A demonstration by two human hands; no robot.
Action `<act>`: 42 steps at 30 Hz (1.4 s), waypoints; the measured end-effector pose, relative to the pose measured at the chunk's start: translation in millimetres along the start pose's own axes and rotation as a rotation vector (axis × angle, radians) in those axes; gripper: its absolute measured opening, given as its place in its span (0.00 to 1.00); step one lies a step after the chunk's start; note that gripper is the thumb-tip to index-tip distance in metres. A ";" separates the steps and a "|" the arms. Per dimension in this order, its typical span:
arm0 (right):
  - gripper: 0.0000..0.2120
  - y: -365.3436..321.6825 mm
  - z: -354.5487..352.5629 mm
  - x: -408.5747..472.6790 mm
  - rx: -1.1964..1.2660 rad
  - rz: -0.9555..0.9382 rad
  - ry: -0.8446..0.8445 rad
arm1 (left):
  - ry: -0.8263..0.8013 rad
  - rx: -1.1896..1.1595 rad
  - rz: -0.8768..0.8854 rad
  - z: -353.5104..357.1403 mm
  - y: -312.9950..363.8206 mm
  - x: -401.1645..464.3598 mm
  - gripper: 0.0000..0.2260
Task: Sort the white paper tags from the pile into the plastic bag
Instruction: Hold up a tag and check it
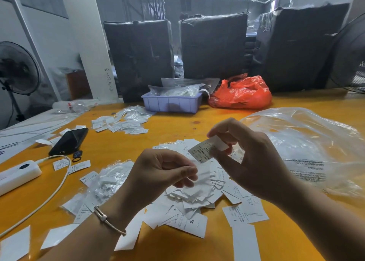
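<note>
- While both my hands hover above the yellow counter point(162, 134), my right hand point(254, 162) pinches one printed white paper tag point(207, 150) between thumb and fingers point(221, 128), holding it tilted in the air over the pile.
- My left hand point(160, 171) has its fingers curled round a small clear plastic bag point(199, 179), thumb pressed on its upper edge; the bag hangs just below the tag, and I cannot tell whether the two touch.
- Under my hands lies the loose pile of white tags point(197, 205), scattered on the counter, some face up with size letters showing, some blank side up.
- On my left wrist sits a thin bracelet point(106, 219).
- To the left of the pile lies a crumpled clear packet with tags inside point(110, 179), with more single tags around it.
- Farther left are a black phone point(69, 141), a white power strip point(17, 174) and its white cable point(57, 183) curving across the counter.
- Toward the back left lies a second heap of small filled packets point(122, 122).
- Behind it stands a lilac plastic tray point(171, 103) holding clear bags, and just beside that an orange-red plastic bag point(241, 93).
- To my right a large clear plastic bag with printed warning text point(308, 142) lies spread out.
- Beyond the counter stand three dark wrapped bales point(213, 47), with a fan at each side.
</note>
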State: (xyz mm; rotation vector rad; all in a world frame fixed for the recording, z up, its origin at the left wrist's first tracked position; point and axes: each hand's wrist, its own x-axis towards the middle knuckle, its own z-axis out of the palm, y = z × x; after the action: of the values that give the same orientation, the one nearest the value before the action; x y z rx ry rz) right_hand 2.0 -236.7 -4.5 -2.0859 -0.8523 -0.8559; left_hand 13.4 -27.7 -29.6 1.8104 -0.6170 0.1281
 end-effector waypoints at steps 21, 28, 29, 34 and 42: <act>0.10 3.9 0.6 1.0 -0.002 0.083 0.007 | -0.024 -0.020 -0.050 1.8 -0.5 1.2 0.09; 0.06 1.8 10.8 -1.5 0.092 0.100 -0.091 | -0.003 -0.030 -0.052 2.4 -1.2 1.7 0.10; 0.05 2.3 11.4 -2.1 0.133 0.111 -0.116 | -0.002 -0.031 -0.046 2.2 -1.4 2.0 0.10; 0.04 7.4 13.6 -3.0 0.286 0.206 -0.236 | -0.008 -0.050 -0.042 1.9 -3.8 2.4 0.08; 0.14 10.8 13.4 -4.4 0.504 0.384 -0.173 | 0.030 -0.029 -0.083 0.8 -5.0 3.2 0.08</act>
State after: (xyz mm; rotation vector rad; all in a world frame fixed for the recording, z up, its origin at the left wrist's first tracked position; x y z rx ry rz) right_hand 11.8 -233.0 -18.8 -1.7977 -0.6393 -0.2257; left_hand 18.3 -28.6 -32.9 1.8000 -0.5193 0.0904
